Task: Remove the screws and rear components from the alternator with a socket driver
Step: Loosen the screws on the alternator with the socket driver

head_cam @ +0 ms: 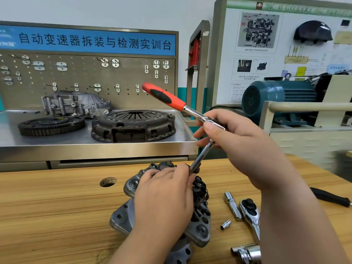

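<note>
The grey alternator (125, 216) lies on the wooden bench, largely covered by my left hand (163, 202), which holds its body from above. My right hand (240, 141) grips the head of a ratchet socket driver (165, 97) with a red and black handle that points up and to the left. Its knurled extension bar (202, 157) slants down to the alternator's far end, beside my left fingertips. The socket tip and the screw under it are hidden.
On the bench to the right lie a short extension bar (233, 205), a second chrome ratchet (250, 214), a small socket (225, 224), a large socket (247, 253) and a black handle (331, 197). A hole (108, 181) is in the benchtop. Behind stands a steel bench with a clutch cover (133, 124) and flywheel (51, 125).
</note>
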Demonstrator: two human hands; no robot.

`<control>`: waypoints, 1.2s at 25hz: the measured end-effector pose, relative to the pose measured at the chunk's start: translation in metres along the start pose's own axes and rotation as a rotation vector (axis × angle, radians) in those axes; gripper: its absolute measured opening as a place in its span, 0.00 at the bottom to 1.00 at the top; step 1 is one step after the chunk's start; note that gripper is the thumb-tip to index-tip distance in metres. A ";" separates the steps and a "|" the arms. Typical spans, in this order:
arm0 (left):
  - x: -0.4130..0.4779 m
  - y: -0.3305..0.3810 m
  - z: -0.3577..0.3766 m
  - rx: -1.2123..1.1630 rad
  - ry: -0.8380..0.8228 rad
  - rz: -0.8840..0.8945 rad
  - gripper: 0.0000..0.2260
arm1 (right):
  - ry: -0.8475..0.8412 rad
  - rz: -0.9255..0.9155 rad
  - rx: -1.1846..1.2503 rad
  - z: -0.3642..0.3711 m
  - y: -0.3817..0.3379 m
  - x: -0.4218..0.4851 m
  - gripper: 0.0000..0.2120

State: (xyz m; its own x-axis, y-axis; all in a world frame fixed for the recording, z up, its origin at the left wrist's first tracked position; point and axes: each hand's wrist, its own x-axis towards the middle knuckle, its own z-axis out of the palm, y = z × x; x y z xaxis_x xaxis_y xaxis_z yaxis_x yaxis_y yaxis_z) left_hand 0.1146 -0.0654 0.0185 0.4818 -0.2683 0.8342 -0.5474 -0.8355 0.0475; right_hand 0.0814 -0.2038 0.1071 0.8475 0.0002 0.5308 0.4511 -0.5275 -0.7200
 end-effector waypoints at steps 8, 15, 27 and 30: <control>0.001 0.000 -0.002 -0.018 0.006 0.015 0.11 | 0.179 0.050 -0.150 0.012 -0.008 -0.002 0.18; 0.000 0.000 -0.001 -0.023 0.021 0.011 0.11 | 0.260 0.199 -0.391 0.007 -0.008 -0.001 0.21; 0.000 -0.002 -0.001 -0.008 -0.006 0.029 0.14 | -0.016 0.052 0.110 -0.006 -0.005 -0.002 0.14; 0.000 -0.001 0.000 -0.022 0.003 0.028 0.13 | 0.193 0.192 -0.342 0.006 0.000 0.002 0.17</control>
State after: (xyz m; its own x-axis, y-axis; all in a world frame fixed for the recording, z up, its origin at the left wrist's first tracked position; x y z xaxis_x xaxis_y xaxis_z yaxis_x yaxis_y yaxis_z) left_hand 0.1157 -0.0644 0.0187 0.4639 -0.2894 0.8373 -0.5754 -0.8171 0.0364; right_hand 0.0848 -0.1982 0.1057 0.8244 -0.2674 0.4988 0.1437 -0.7535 -0.6415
